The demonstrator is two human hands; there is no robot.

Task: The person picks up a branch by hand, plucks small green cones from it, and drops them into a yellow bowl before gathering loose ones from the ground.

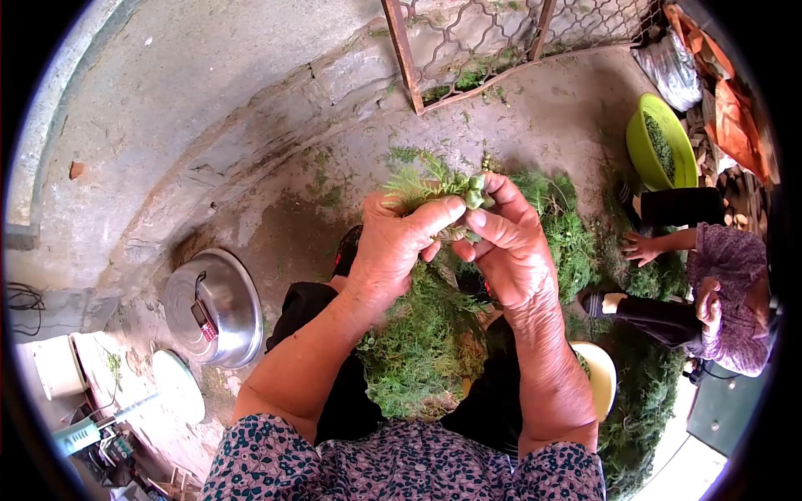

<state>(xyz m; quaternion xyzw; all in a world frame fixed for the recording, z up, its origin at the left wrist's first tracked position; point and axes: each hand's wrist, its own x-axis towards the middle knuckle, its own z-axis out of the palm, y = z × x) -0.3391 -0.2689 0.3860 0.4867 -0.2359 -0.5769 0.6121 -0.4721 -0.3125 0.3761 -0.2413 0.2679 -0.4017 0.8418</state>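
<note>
A green conifer sprig (415, 185) with flat, feathery leaves is held up in front of me between both hands. My left hand (393, 242) is closed around its stem, thumb pressed on top. At the sprig's right end sits a small cluster of pale green cones (475, 194). My right hand (516, 250) pinches this cluster between thumb and fingers, touching the left fingertips. Below, a heap of cut conifer branches (422, 359) lies between my knees. Some of the stem is hidden behind my fingers.
An upturned metal basin (241, 313) with a small red-and-black item (203, 321) stands left. At right, a co-worker's hand (642, 249) reaches over more branches (558, 221). A lime-green basin (639, 142) holds small green pieces. A pale yellow bowl (606, 380) is beside my right arm.
</note>
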